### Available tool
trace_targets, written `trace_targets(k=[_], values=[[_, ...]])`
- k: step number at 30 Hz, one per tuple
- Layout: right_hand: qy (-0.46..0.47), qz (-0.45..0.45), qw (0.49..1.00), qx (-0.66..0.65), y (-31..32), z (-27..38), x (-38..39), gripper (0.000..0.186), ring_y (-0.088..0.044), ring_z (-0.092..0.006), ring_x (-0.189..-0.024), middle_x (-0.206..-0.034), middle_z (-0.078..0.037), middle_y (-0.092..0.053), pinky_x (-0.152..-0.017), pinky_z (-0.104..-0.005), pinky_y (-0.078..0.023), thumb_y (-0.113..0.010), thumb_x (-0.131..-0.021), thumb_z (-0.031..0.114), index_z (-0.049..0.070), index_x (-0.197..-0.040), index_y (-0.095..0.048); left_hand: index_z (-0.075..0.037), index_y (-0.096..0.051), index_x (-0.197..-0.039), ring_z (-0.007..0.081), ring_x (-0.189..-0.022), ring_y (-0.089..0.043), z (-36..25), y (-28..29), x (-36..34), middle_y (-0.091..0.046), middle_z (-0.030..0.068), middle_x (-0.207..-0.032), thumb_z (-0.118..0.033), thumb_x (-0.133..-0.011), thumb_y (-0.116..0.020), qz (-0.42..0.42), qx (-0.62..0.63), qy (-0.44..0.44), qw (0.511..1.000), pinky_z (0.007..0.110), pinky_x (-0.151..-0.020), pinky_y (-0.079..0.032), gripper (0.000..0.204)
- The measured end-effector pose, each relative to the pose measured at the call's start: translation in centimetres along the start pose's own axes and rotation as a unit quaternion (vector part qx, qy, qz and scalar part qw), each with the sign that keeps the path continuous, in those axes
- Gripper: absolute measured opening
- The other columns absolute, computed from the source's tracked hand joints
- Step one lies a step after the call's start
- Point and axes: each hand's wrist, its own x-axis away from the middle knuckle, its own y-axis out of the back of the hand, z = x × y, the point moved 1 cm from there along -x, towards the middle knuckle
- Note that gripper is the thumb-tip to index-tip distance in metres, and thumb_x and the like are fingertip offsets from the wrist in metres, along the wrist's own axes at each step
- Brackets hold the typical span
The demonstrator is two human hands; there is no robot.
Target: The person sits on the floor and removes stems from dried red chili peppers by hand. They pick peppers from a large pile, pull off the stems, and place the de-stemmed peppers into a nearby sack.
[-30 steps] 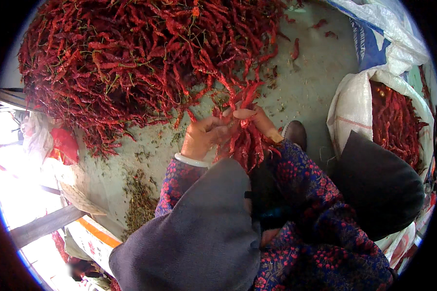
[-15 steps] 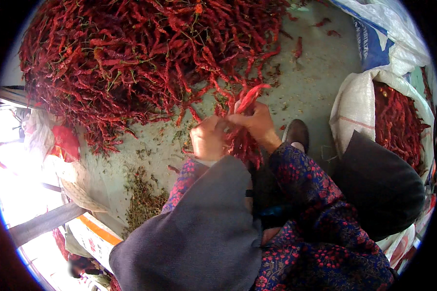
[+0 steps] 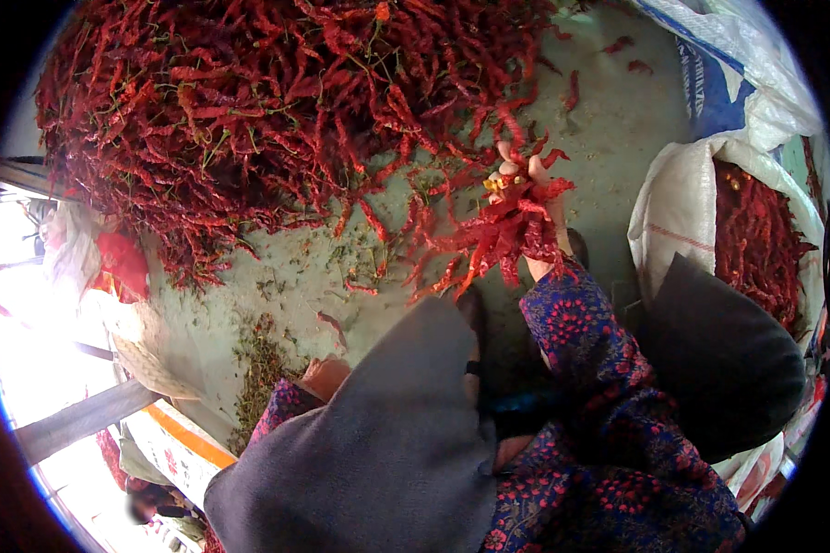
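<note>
A bunch of dried red chili peppers (image 3: 516, 235) is gripped in my right hand (image 3: 508, 170), just in front of the large chili pile (image 3: 277, 101). The fingertips show at the top of the bunch beside pale stem ends, while the peppers cover most of the palm. My left hand (image 3: 326, 376) is low and to the left, next to my grey-clad knee. Its fingers are hidden by the cloth, so what it holds, if anything, does not show. Below the held bunch, a few loose chilies lie on the floor.
An open white woven sack (image 3: 666, 207) of red chilies stands at the right, by my other knee. Stem scraps (image 3: 267, 373) are heaped on the floor at the left. A wooden bar (image 3: 88, 422) and white bags edge the far left. My shoe (image 3: 576, 247) is behind the right wrist.
My hands have come apart. The left one has drawn back down and left beside my knee; the right one has turned, now showing a spread bunch of chilies.
</note>
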Motion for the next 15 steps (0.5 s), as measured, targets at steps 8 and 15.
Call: trace_targets(k=[8, 15], values=[[0.002, 0.084, 0.996, 0.019, 3.0, 0.2, -0.6, 0.005, -0.053, -0.019, -0.079, -0.08, -0.002, -0.056, -0.075, -0.0316, -0.043, -0.054, -0.077, 0.01, 0.008, -0.081, -0.051, -0.005, -0.056, -0.076, 0.0286, -0.067, -0.056, -8.3, 16.9, -9.1, -0.056, 0.0134, -0.073, -0.017, -0.074, -0.053, -0.373, 0.244, 0.026, 0.895, 0.036, -0.057, -0.044, 0.012], [-0.068, 0.166, 0.984, -0.017, 3.5, 0.2, 0.2, 0.009, -0.048, -0.0161, -0.075, -0.082, 0.0, -0.049, -0.066, -0.0311, -0.042, -0.052, -0.077, 0.012, 0.01, -0.084, -0.045, -0.004, -0.059, -0.076, 0.0292, -0.064, -0.057, -11.2, 19.3, -15.3, -0.057, 0.0144, -0.068, -0.017, -0.071, -0.056, -0.466, 0.305, -0.004, 0.83, 0.035, -0.057, -0.044, 0.014]])
